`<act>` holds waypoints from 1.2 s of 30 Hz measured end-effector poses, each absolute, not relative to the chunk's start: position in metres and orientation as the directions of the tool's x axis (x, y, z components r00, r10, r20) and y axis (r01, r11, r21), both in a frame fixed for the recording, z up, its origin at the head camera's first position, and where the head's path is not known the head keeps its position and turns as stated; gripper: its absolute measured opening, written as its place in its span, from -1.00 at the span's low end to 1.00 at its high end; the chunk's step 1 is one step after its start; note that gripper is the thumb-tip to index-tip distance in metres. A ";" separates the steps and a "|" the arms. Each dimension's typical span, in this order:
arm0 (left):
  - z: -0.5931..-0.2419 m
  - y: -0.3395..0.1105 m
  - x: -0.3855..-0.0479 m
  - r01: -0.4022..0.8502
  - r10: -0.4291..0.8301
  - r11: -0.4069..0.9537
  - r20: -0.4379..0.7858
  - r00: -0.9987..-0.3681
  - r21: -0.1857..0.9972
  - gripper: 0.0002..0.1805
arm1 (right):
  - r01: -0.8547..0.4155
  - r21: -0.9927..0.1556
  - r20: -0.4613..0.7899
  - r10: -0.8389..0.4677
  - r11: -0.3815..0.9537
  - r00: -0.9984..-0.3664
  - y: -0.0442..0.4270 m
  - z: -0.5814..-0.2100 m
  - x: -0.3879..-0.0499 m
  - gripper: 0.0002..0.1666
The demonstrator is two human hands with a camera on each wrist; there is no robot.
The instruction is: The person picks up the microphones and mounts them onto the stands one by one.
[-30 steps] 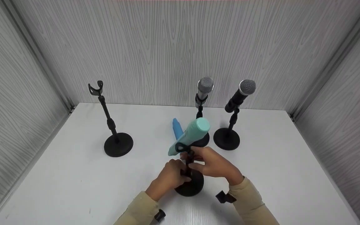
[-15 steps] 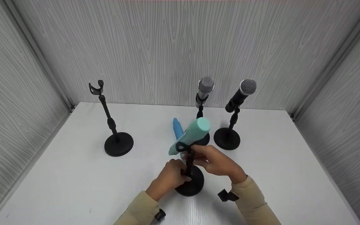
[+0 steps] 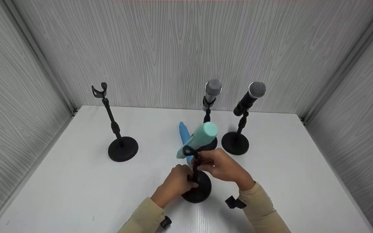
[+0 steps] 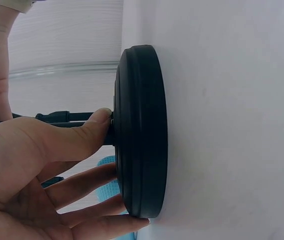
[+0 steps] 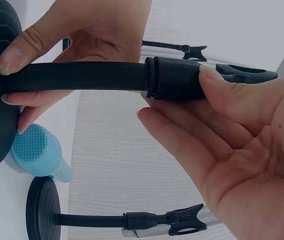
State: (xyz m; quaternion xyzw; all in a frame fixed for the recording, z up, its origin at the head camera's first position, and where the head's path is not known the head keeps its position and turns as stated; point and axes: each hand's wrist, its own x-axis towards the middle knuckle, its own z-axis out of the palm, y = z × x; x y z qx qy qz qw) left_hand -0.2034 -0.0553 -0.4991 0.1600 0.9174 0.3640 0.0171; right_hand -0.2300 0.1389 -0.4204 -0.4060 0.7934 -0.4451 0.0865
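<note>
A black microphone stand (image 3: pixel 202 192) stands upright at the front middle of the table, a teal microphone (image 3: pixel 202 135) tilted in its clip. My left hand (image 3: pixel 176 183) grips the foot of the pole; in the left wrist view its thumb lies against the pole and its fingertips touch the round base (image 4: pixel 142 130). Higher up, my right hand (image 3: pixel 223 166) pinches the stand's collar (image 5: pixel 174 79) under the clip. In the right wrist view the teal microphone is out of sight. Behind the stand, partly hidden, lies a blue microphone (image 3: pixel 184 132) with a grid-textured head.
Back right, a silver microphone (image 3: pixel 213 89) and a black microphone (image 3: pixel 248 100) rest in two more stands. Another stand (image 3: pixel 121 149), its clip bare, is at the left. Grey wood-grain walls (image 3: pixel 160 55) enclose the white table (image 3: pixel 76 194).
My right hand has shifted slightly up the stand. The teal microphone's lower end has moved a little up and to the right. The left hand keeps its place.
</note>
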 end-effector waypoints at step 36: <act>-0.500 -0.055 -0.204 0.230 0.286 0.679 0.038 -0.957 0.697 -0.75 | -0.600 -0.744 0.310 -0.643 0.295 -0.700 0.136 -0.425 -0.232 -0.74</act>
